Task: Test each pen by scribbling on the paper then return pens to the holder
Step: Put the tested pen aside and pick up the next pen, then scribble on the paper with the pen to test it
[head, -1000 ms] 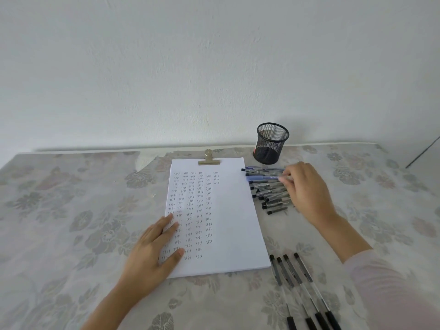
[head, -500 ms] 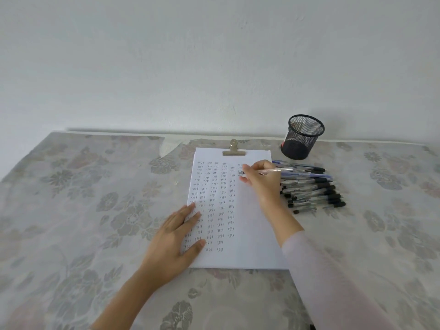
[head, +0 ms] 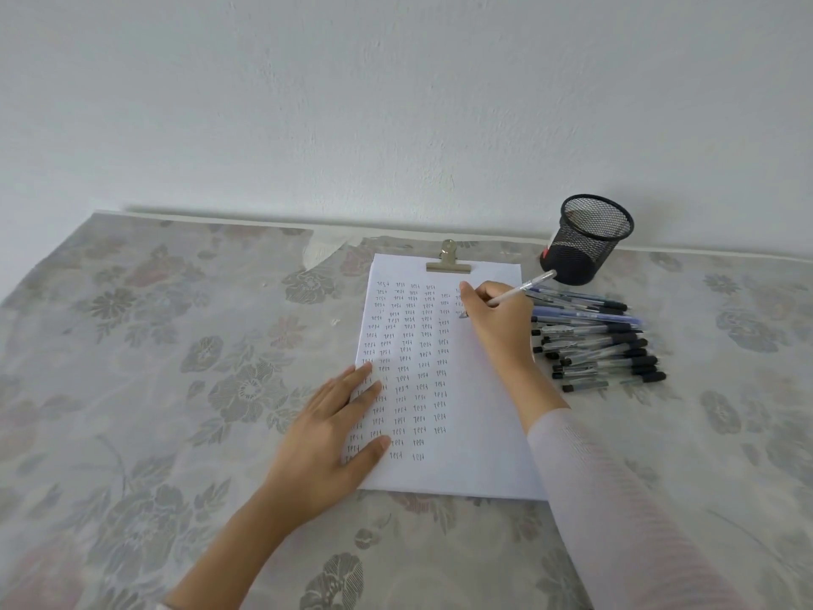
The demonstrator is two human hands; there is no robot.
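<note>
Pen (head: 521, 290) in the right hand (head: 499, 323) sits over the upper right part of the paper (head: 479, 411), its fingers pinched around the barrel in a writing grip. Its long axis runs on a slant: the tip points down and to the left onto the sheet, hidden behind the fingers, while the tail end rises up and to the right toward the mesh holder (head: 587, 239).

The paper, clamped under a metal clip (head: 448, 262), already carries several columns of small written marks, and the pen works at the top of the next column, so by the look of it many tests are done. The holder appears to hold no pens, and a pile of pens (head: 602, 345) lies just beside the sheet on the floral cloth (head: 176, 367), so returning them looks wholly left to do.

The left hand (head: 334, 438) lies flat with fingers spread, pressing the sheet's lower left edge.
</note>
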